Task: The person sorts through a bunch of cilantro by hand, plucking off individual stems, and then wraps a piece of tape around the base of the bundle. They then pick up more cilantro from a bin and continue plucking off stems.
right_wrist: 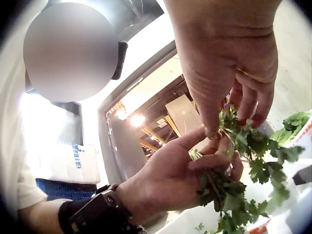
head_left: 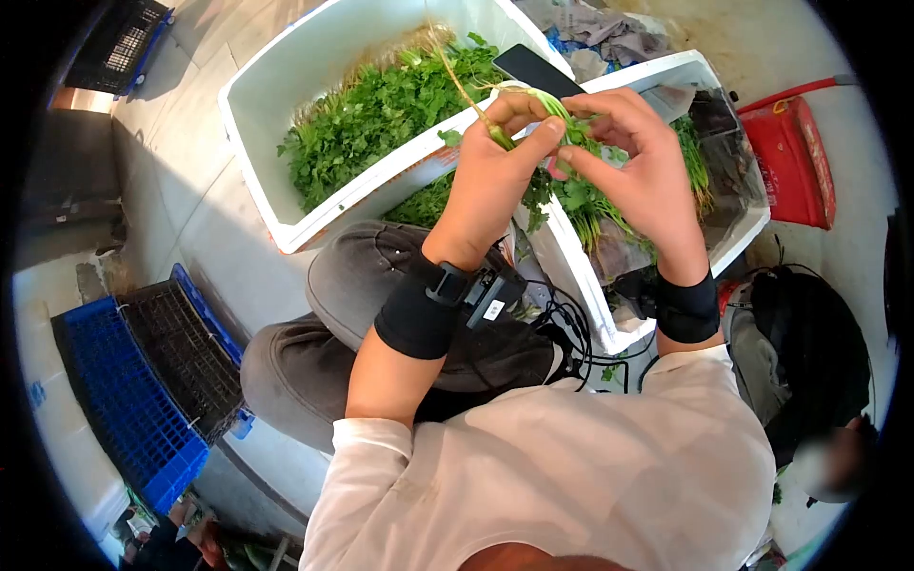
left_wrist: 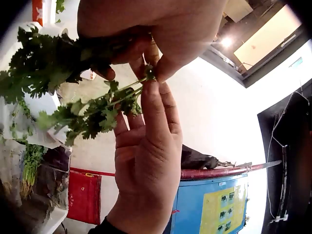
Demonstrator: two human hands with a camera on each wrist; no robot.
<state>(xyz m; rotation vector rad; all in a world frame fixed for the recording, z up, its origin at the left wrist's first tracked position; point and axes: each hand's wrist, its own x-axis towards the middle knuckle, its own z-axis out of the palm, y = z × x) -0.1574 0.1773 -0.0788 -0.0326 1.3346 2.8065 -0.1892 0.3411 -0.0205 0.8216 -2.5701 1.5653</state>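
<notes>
My left hand [head_left: 490, 186] grips a small bunch of cilantro [left_wrist: 41, 68], its pale root end poking up past the fingers and its leaves hanging below the palm. Facing it, my right hand [head_left: 652, 176] pinches a thin cilantro sprig [left_wrist: 97, 114] between thumb and forefinger, the other fingers loosely spread. In the left wrist view the fingertips of both hands meet at the stems. Leaves dangle beneath both hands in the right wrist view.
A white foam box [head_left: 249, 124] full of cilantro stands ahead, a phone [head_left: 535, 71] on its edge. Beside it, a second foam box [head_left: 747, 228] holds bundled greens. Cables [head_left: 581, 333] lie near my knees. Blue and black crates [head_left: 124, 390] are at left, a red dustpan [head_left: 785, 157] at right.
</notes>
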